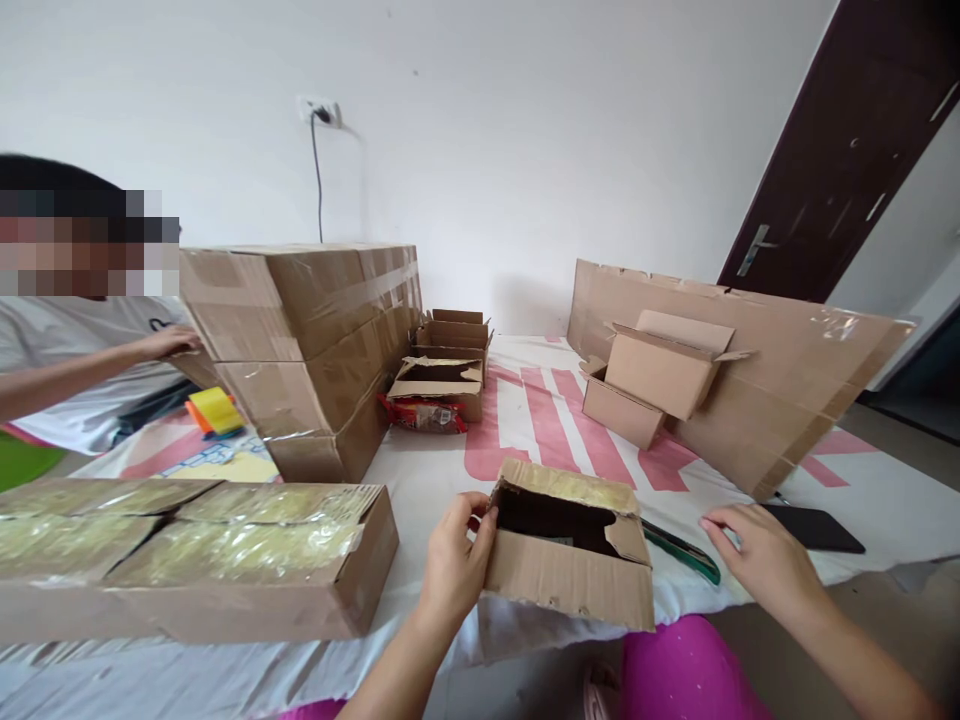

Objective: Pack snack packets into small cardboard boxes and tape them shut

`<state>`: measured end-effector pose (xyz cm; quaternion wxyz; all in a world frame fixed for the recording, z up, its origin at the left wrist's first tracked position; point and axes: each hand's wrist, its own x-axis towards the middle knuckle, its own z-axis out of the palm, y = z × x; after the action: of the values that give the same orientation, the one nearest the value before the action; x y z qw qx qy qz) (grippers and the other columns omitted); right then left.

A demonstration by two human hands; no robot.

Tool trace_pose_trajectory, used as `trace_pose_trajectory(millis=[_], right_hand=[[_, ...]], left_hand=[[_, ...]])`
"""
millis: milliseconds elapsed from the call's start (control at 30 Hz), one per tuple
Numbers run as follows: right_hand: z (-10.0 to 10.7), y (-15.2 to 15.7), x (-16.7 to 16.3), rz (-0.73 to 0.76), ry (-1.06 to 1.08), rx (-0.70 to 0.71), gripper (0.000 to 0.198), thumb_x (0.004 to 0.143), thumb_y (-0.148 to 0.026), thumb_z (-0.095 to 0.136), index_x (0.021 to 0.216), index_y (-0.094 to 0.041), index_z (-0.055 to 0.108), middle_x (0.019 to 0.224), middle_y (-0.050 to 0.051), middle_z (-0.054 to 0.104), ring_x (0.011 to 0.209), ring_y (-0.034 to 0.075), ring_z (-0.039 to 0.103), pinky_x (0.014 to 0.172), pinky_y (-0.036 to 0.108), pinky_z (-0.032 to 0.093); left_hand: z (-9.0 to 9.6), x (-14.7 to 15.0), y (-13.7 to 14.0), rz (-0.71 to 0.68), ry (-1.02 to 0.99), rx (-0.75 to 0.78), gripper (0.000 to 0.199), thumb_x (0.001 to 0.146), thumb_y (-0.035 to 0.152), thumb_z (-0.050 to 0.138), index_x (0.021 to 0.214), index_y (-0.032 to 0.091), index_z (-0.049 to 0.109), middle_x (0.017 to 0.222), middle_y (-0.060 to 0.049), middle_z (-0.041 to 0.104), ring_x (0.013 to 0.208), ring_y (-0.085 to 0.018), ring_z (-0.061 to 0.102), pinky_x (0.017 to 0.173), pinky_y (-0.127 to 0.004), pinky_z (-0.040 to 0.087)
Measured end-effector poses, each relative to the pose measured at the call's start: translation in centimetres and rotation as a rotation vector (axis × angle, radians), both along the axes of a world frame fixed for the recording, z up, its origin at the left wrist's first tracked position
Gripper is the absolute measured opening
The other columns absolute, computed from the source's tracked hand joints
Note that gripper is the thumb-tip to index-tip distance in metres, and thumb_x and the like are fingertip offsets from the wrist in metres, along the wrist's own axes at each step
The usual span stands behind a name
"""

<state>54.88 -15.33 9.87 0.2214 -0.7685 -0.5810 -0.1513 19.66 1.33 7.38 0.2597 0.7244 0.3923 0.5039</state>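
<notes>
A small cardboard box [570,580] with its top flaps spread apart rests near the table's front edge, its inside dark. My left hand [459,545] grips its left end, the thumb at the rim and the fingers partly hidden. To the right of the box, my right hand [772,560] hovers with loosely bent fingers, thumb and forefinger a little apart and nothing visible between them. Between that hand and the box lies a green utility knife [697,562], its far end partly hidden by the box. A black phone [814,527] lies just beyond my right hand.
Taped boxes form a tall stack [322,350] and a low row [247,590] on the left. Opened boxes [442,375] and a red packet [427,415] stand behind. Right: more open boxes [660,370] against a large cardboard sheet [795,400]. A person [82,370] sits left, near a tape dispenser [215,412].
</notes>
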Motion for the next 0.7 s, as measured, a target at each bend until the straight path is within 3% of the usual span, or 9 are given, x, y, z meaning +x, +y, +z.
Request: trace_pose_trajectory(millis=[100,200,267,433,567,700], right_hand=[[3.3,2.5,-3.8,0.208,0.046,0.081,0.025,0.089,-0.041,0.048,0.073,-0.026,0.059,0.079,0.006,0.066,0.082,0.024,0.061,0.077,0.039,0.047],[4.6,4.4,-6.9,0.352,0.128,0.041,0.012,0.086,-0.034,0.055,0.079,-0.025,0.058,0.084,0.004,0.065,0.087,0.023,0.06,0.078,0.038,0.048],[4.9,5.4,-8.4,0.406,0.17,-0.009,0.004,0.083,-0.027,0.059,0.087,-0.025,0.06,0.092,0.004,0.066,0.092,0.023,0.06,0.083,0.039,0.048],[4.7,7.2,-10.2,0.467,0.193,-0.156,0.03,0.076,-0.02,0.066,0.105,-0.024,0.062,0.109,0.005,0.066,0.105,0.023,0.058,0.092,0.04,0.046],[4.5,8.1,-10.5,0.505,0.176,-0.188,0.02,0.083,-0.019,0.058,0.101,-0.025,0.065,0.104,0.004,0.068,0.1,0.021,0.061,0.09,0.039,0.048],[4.4,8.1,-10.6,0.513,0.166,-0.124,0.02,0.091,-0.023,0.047,0.093,-0.025,0.067,0.095,0.005,0.069,0.092,0.021,0.063,0.085,0.039,0.051]], left_hand=[[0.0,-0.2,0.2,0.026,-0.024,-0.089,0.021,0.087,0.039,0.049,0.085,0.021,0.059,0.073,0.0,0.066,0.063,-0.016,0.062,0.061,-0.027,0.05],[0.0,-0.4,0.4,0.019,-0.045,-0.135,0.023,0.085,0.042,0.049,0.083,0.021,0.058,0.069,0.001,0.064,0.059,-0.016,0.06,0.058,-0.026,0.048],[0.1,-0.4,0.5,0.007,-0.055,-0.152,0.023,0.085,0.042,0.049,0.084,0.021,0.058,0.069,0.001,0.064,0.059,-0.016,0.06,0.058,-0.026,0.047],[0.3,-0.5,0.5,-0.022,-0.105,-0.19,0.023,0.083,0.042,0.051,0.081,0.02,0.057,0.069,0.001,0.063,0.06,-0.015,0.058,0.057,-0.025,0.045],[0.1,-0.5,0.6,-0.042,-0.159,-0.23,0.024,0.082,0.043,0.051,0.074,0.021,0.053,0.061,0.004,0.055,0.056,-0.013,0.052,0.055,-0.023,0.04],[-0.2,-0.6,0.4,-0.036,-0.217,-0.261,0.025,0.081,0.042,0.051,0.069,0.022,0.048,0.058,0.006,0.047,0.054,-0.011,0.046,0.054,-0.022,0.037]])
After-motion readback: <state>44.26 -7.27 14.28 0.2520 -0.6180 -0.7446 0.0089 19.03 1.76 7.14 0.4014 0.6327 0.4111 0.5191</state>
